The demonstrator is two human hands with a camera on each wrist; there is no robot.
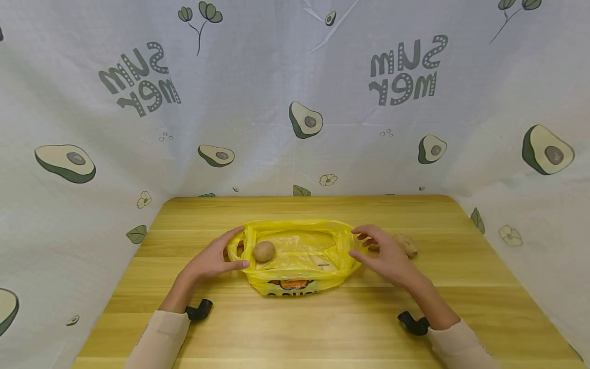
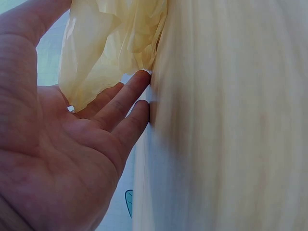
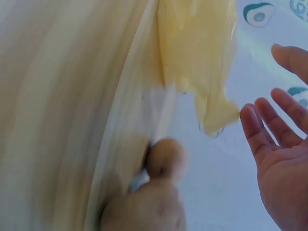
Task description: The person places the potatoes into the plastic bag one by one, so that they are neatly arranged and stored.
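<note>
Across the middle of the wooden surface (image 1: 322,328): yellow plastic bag (image 1: 322,283), one. Its long axis is running left to right; its mouth is gaping upward, and its printed side, bearing an orange picture above dark lettering, is facing near. At its left end one handle loop is showing. At its right end loose plastic is hanging beside the fingers.

Inside the bag, toward the left end: round potato (image 1: 264,251), one, tan, lying against the plastic. Its shape is showing no clear long axis.

Right of the bag: potato-like lumps, two, tan, lying close together, partly behind the right hand in the head view. One smaller round lump (image 3: 167,159) is sitting beside one larger knobbly lump (image 3: 144,207).

Hands, two. Left hand (image 1: 215,260): reaching from the near left, its grip spread around the bag's left end, thumb lying on the near side, fingers extending at the handle loop. Right hand (image 1: 388,259): reaching from the near right, its grip spread, thumb and fingertips standing at the bag's right end.

At the wrists: black devices, two, one left (image 1: 199,310), one right (image 1: 413,324). Pale sleeves, two, are covering the forearms.

Far side: white cloth (image 1: 253,77), avocado-printed, hanging behind the surface, showing two mirrored "SUMMER" prints.
</note>
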